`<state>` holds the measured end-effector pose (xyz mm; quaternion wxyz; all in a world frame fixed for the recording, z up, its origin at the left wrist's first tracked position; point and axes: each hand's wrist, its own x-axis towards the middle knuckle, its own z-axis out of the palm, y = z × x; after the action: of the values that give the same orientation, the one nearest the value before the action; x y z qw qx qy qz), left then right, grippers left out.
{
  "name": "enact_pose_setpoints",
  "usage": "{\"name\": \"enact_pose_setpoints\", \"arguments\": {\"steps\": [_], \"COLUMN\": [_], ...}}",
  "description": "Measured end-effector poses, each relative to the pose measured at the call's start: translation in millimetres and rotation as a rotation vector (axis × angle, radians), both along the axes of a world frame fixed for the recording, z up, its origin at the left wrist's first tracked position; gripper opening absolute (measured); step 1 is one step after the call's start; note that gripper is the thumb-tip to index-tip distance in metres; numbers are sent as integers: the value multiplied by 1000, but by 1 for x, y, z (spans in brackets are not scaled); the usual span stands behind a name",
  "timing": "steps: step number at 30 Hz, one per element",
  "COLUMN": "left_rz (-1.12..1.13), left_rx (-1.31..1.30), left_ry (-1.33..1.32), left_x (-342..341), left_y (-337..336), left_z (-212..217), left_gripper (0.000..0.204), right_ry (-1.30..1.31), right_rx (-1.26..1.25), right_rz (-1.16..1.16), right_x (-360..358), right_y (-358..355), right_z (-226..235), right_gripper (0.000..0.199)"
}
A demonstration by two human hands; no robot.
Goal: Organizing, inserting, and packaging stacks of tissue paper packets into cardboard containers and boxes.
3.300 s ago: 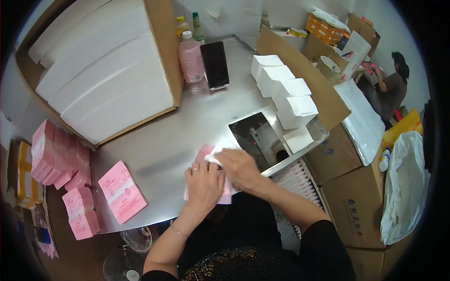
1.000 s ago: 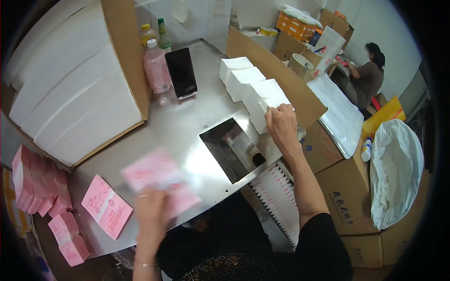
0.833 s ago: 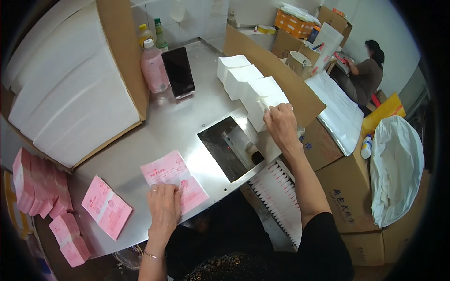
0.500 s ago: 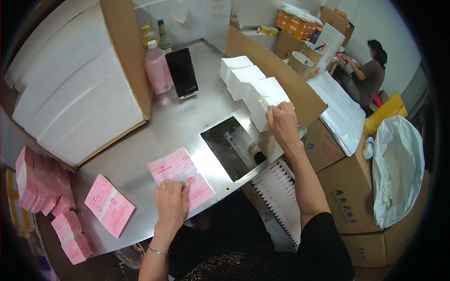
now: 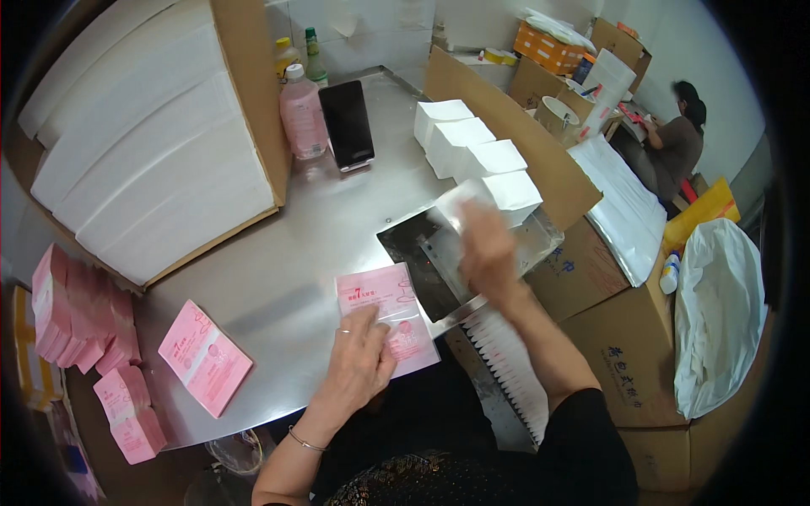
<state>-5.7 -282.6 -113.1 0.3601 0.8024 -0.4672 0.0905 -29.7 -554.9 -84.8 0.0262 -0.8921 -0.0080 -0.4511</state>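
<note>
My left hand [image 5: 363, 354] presses bent fingers onto a pink printed plastic bag [image 5: 413, 337] at the table's near edge. Whether more bags lie under it I cannot tell. Smeared by motion, my right hand [image 5: 489, 249] is over the dark rectangular opening [image 5: 422, 253] in the metal table. A blurred white folded tissue pad [image 5: 460, 202] is at its fingertips. Just beyond stand several white tissue stacks [image 5: 498, 160] in a slanting row. Left of my left hand lies another pile of pink bags [image 5: 207, 358].
A carton of white tissue [image 5: 143, 160] stands at the left, above bundled pink packs [image 5: 80, 316]. A phone [image 5: 347, 126] leans near a pink bottle [image 5: 304, 118]. Cardboard boxes [image 5: 624, 354] and a white plastic sack [image 5: 717, 320] are at right. Another person [image 5: 675, 139] sits far right.
My right hand has come from the nearest tissue stack toward me and left, bringing a white pad. My left hand has moved right along with the pink bag. The view has shifted slightly.
</note>
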Motion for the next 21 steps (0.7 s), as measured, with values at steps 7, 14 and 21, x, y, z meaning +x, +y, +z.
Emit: {"name": "enact_pose_setpoints", "arguments": {"steps": [7,14,21], "left_rz": [287,240,319], "left_rx": [214,314,374], "left_ry": [-53,-144,-67], "left_x": [-9,8,-3], "left_y": [-1,11,-12], "left_z": [7,2,15], "left_gripper": [78,55,50], "right_ry": [578,77,173], "right_rx": [-189,35,-31], "right_rz": [270,204,-475], "right_x": [-7,-5,-4], "right_y": [106,68,-62], "right_z": [-31,-2,9], "right_gripper": [32,20,16]}}
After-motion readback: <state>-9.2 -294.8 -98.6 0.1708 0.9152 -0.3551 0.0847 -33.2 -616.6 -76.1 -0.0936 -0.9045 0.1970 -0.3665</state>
